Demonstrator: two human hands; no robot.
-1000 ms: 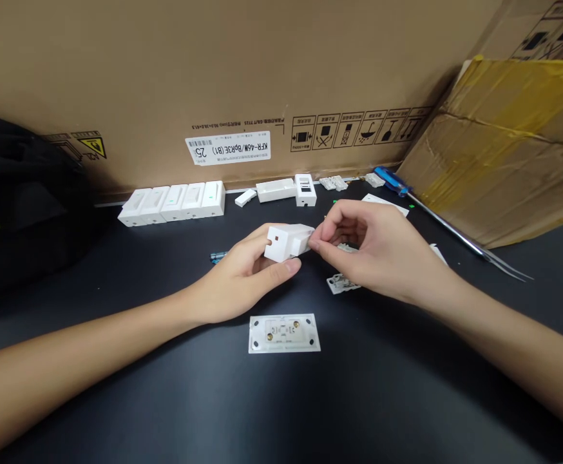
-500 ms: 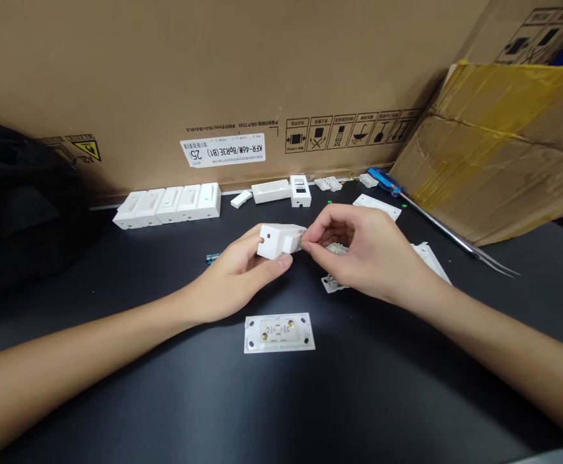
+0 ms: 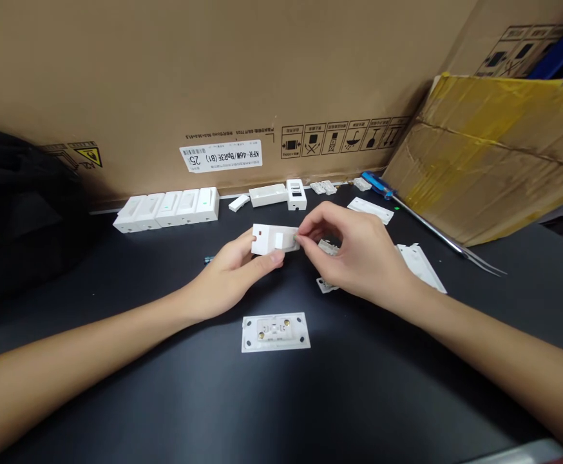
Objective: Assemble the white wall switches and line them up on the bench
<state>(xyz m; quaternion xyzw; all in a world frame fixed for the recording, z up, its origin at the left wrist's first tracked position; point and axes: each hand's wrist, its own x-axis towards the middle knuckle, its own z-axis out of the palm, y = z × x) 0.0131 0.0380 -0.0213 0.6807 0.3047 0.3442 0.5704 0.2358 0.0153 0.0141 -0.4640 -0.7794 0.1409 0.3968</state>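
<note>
Cardboard carton [image 3: 214, 77] walls off the back of my black bench [image 3: 117, 399], and a dark bag [image 3: 15, 206] sits at the far left. Along the back edge, five white switch units [image 3: 165, 214] stand side by side, apparently assembled, followed by a small white piece [image 3: 238, 203], a white strip [image 3: 268, 195] and an upright white socket block [image 3: 296, 194]. Nearer me, my left hand [image 3: 228, 270] cradles a white switch housing [image 3: 267, 240] with its fingers curled around it. My right hand [image 3: 349, 251] pinches narrowly at the housing's right end; I can't tell whether a small piece sits between its fingertips. Below them, a white faceplate with brass screws [image 3: 275, 332] lies on its own. To the right, more parts lie separate: small switch pieces [image 3: 327, 247], a white plate [image 3: 371, 209] and a longer white plate [image 3: 419, 266]. Beyond these are a blue-handled screwdriver [image 3: 378, 183] and a yellow-taped carton flap [image 3: 484, 154].
</note>
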